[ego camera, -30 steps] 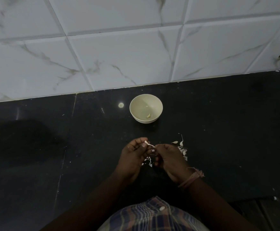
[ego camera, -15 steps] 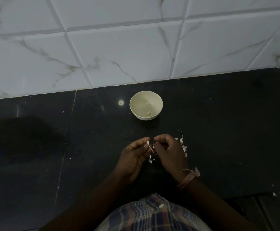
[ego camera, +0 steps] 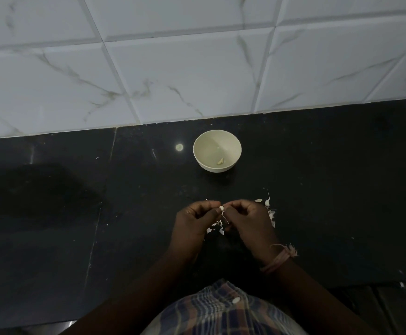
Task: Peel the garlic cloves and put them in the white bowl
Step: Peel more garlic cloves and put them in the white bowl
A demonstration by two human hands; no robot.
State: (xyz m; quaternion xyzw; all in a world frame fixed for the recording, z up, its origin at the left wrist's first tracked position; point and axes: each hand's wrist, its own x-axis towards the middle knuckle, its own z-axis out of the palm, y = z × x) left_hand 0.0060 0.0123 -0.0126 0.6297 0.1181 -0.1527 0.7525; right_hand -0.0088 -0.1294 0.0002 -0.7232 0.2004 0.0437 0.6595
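A small white bowl (ego camera: pixel 217 150) stands on the black counter (ego camera: pixel 318 189) near the tiled wall, with one peeled clove (ego camera: pixel 220 161) inside. In front of it my left hand (ego camera: pixel 193 223) pinches a small garlic clove (ego camera: pixel 221 208) at its fingertips. My right hand (ego camera: pixel 248 220) meets it from the right, fingers curled, pinching at the clove's skin; a thin strand hangs down between the hands. Garlic cloves and skin scraps (ego camera: pixel 268 209) lie on the counter under and to the right of my hands.
A white marble-patterned tiled wall (ego camera: pixel 197 68) rises behind the counter. A small pale round spot (ego camera: pixel 179 147) shows left of the bowl. The counter's front edge runs below my arms.
Both hands have stayed together on the clove; my right hand's fingertips have shifted up to the clove's tip. The bowl has not moved on the counter.
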